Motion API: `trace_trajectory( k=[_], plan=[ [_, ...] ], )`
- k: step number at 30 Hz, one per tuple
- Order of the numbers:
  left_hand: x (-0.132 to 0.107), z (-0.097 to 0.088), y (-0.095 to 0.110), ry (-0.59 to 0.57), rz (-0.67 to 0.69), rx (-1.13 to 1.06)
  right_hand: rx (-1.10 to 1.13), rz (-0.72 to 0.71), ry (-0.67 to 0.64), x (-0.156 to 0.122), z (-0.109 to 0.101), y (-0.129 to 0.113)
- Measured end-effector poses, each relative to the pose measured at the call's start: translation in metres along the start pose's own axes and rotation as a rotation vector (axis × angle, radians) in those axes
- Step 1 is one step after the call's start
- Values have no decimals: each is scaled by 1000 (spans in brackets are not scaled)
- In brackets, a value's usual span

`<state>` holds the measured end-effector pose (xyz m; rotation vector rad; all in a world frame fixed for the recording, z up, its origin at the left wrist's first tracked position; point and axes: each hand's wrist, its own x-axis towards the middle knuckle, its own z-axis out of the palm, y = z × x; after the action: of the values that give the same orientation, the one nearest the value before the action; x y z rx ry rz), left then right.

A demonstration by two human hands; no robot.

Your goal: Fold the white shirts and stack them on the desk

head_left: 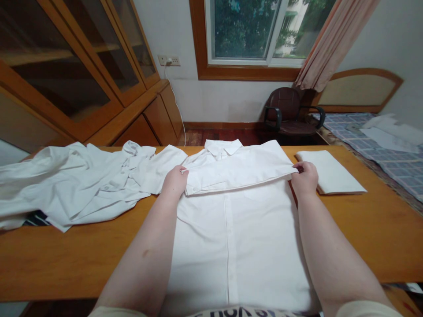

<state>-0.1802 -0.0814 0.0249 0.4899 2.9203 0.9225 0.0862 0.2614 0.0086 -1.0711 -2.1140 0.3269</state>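
Observation:
A white shirt [205, 246] lies front up, its collar at the far side and its button strip running toward me. One sleeve stretches across its chest, with the cuff at the left end. My left hand [175, 181] pinches the sleeve by the cuff. At the other end, near the shirt's right side, my right hand [304, 177] is closed on the sleeve's edge. The sleeve is drawn fairly straight between both hands, its lower edge slightly lifted on the right. The shirt's near end runs out of view below me.
Crumpled white shirts [86, 180] cover the left of the wooden table [346, 237]. A folded white garment [330, 171] lies to the right. Beyond stand a brown armchair [286, 108], a glass-door cabinet [132, 99] and a bed [370, 132].

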Motion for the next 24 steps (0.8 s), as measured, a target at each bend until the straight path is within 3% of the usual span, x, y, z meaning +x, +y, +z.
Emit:
trace_trajectory(
  k=[3, 8, 11, 13, 15, 19, 21, 24],
  plan=[
    [2, -4, -3, 6, -13, 30, -20, -3, -47, 0, 1, 1],
    [3, -4, -6, -87, -45, 185, -75, 55, -304, 1, 5, -1],
    [-4, -3, 1, -103, -20, 296, -132, 122, -384, 1, 5, -1],
    [-14, -1, 11, -29, 88, 345, -195, 151, -422, 2, 4, -1],
    [-28, 2, 24, 3, 299, 341, -268, 170, -476, 3, 2, -1],
    [-56, 16, 48, -234, 764, 209, -357, 177, -528, 5, 2, 1],
    [-64, 23, 55, -323, 856, 187, -371, 166, -532, 5, 3, 2],
    [-66, 30, 57, -363, 850, 239, -380, 147, -524, 4, 4, 3]
  ],
)
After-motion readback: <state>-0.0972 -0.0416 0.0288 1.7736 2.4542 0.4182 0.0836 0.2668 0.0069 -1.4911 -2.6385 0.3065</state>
